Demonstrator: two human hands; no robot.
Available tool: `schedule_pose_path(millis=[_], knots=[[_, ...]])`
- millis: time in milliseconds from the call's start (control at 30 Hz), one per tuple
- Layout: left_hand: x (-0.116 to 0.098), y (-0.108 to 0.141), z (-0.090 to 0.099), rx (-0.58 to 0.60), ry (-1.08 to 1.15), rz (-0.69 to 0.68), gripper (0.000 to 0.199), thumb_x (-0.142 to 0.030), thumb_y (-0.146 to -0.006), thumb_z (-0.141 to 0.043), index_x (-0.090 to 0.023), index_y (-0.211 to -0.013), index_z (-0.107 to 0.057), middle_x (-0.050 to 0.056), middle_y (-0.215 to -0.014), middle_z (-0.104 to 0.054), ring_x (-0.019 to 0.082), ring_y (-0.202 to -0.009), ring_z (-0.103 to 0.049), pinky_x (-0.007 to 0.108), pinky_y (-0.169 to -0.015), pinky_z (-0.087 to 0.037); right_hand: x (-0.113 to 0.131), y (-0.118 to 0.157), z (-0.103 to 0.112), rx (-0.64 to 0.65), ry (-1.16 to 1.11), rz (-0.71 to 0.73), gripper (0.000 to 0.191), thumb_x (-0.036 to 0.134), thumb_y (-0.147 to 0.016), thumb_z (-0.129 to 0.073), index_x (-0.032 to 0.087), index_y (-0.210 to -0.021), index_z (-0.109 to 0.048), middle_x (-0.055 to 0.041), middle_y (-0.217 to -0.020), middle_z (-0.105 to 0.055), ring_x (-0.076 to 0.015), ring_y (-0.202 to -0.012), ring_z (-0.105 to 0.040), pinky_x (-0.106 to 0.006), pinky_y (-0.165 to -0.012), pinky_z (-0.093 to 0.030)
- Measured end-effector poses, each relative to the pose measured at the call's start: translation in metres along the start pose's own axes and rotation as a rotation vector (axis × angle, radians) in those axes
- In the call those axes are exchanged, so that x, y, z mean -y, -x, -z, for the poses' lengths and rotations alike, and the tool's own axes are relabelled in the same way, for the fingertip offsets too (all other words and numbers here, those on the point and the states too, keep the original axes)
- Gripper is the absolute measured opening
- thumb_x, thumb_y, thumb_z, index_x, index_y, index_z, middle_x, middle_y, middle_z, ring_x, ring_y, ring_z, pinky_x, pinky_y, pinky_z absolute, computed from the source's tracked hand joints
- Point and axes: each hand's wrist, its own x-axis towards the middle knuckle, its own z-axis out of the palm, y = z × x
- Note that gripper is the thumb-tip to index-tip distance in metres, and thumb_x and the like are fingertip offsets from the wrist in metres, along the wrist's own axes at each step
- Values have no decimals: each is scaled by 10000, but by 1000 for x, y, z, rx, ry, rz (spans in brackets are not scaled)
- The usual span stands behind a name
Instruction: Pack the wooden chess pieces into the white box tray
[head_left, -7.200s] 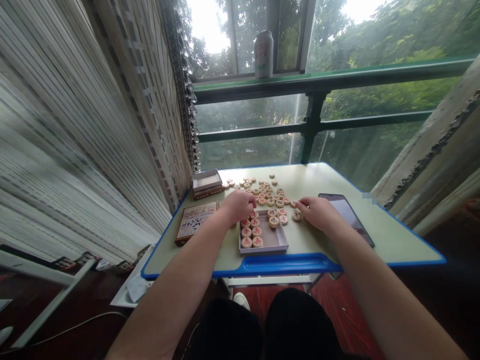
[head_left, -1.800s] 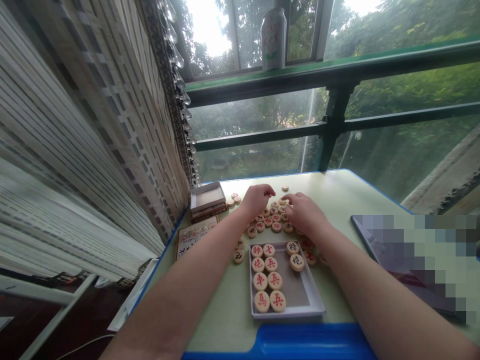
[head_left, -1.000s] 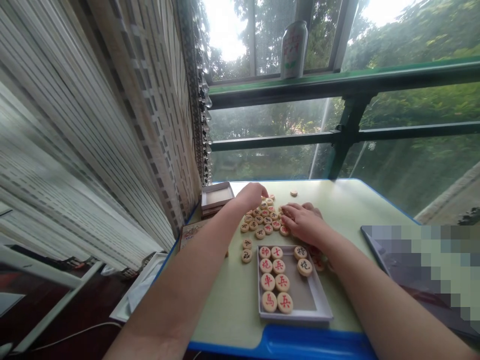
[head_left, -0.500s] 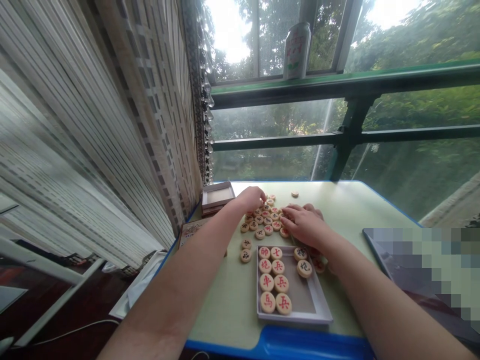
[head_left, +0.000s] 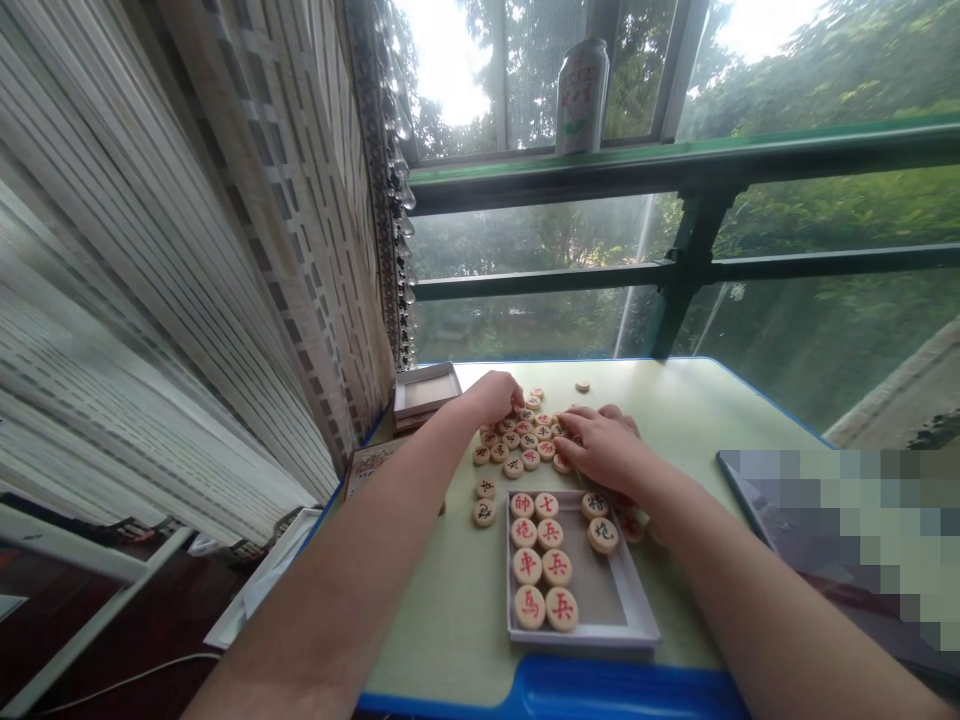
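Note:
Loose round Chinese chess pieces with red and black characters lie in a pile on the pale table. At the pile's far left side is my left hand, its fingers curled down and closed; whatever they grip is hidden. My right hand rests palm down over the pile's right side, fingers stretched out and touching pieces. Nearer to me lies a shallow white box. It holds two columns of red pieces on the left and two black pieces at the upper right.
A second shallow tray sits on a box at the table's far left, with a patterned box partly behind my left forearm. One piece lies apart near the far edge. A dark flat object is at right; a can stands on the sill.
The view has shifted slightly, so everything sits a little further left. Both hands stay at the pile with nearly the same pose. The pieces in the box are unchanged.

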Motion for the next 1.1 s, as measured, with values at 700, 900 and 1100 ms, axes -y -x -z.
schedule_pose_path(millis=[700, 900, 1100], knots=[[-2, 8, 18, 128, 17, 27, 459, -97, -629, -635, -148, -1084, -668, 64, -995, -707, 193, -854, -647, 226, -730, -502, -6, -4, -6, 25, -33, 63, 578, 557, -896, -225, 247, -1255, -555, -54, -1348, -501, -257, -1195, -417, -376, -961, -307], [-1, -2, 7, -135, 13, -7, 436, -50, -796, -428, -164, -1176, -610, 89, -1280, -566, 202, -1174, -522, 276, -987, -409, -4, -3, -4, 36, -33, 47, 583, 573, -885, -238, 255, -1261, -550, -45, -1371, -480, -277, -1187, -422, -391, -959, -317], [-3, -10, -12, -45, -130, -76, 452, -247, -894, -400, -120, -1326, -436, 163, -1458, -320, 253, -1357, -284, 379, -1085, -289, -1, -2, -3, 30, -29, 16, 582, 576, -880, -240, 259, -1251, -559, -34, -1369, -483, -290, -1168, -425, -405, -947, -322]])
